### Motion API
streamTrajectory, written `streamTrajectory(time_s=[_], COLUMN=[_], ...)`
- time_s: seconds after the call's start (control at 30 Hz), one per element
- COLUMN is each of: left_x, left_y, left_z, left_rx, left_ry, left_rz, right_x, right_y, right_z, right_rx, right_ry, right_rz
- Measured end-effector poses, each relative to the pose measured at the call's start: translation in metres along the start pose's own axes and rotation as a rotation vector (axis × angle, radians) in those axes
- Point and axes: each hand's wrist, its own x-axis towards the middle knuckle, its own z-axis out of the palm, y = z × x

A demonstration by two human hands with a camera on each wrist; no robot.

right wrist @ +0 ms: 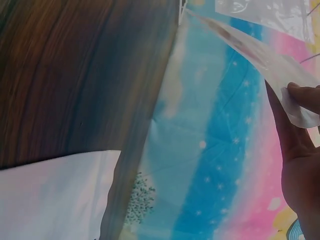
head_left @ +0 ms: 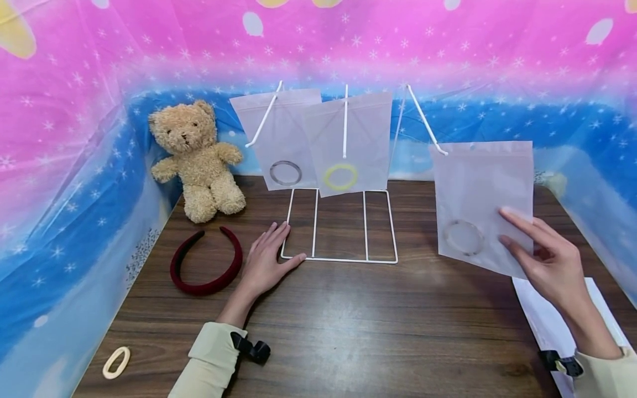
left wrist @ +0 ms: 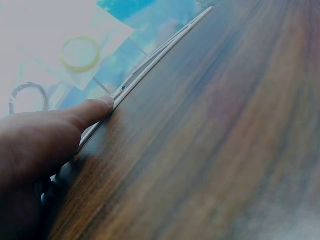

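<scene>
My right hand (head_left: 552, 260) pinches the right edge of a translucent plastic bag (head_left: 485, 182) with a pale ring (head_left: 464, 237) inside. The bag hangs upright above the table, its upper left corner at the tip of the right prong (head_left: 426, 119) of a white wire display rack (head_left: 340, 260). My left hand (head_left: 266, 262) lies with fingers extended over the rack base's front left corner, the thumb on the front bar. On the left prong hangs a bag (head_left: 278, 127) with a dark ring (head_left: 286, 173); on the middle prong, a bag (head_left: 365, 127) with a yellow ring (head_left: 340, 177).
A teddy bear (head_left: 191, 160) sits at the back left. In front of it lies a dark red headband (head_left: 206, 287), close beside my left hand. A cream oval ring (head_left: 116, 363) is at the near left. White sheets (head_left: 534, 309) lie under my right forearm.
</scene>
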Motion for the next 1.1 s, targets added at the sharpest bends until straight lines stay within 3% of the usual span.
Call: streamTrajectory(time_s=[0.33, 0.67, 1.1], left_x=[0.001, 0.000, 0.000], left_y=[0.000, -0.001, -0.001], left_z=[0.001, 0.001, 0.001], left_rx=[0.004, 0.001, 0.001], left_ry=[-0.003, -0.001, 0.009], left_rz=[-0.002, -0.003, 0.008], right_x=[0.003, -0.004, 0.000], right_y=[-0.051, -0.077, -0.092], right_z=[0.002, 0.007, 0.010], right_rx=[0.068, 0.157, 0.194], right_ry=[0.005, -0.035, 0.020], right_rz=[-0.019, -0.098, -0.006])
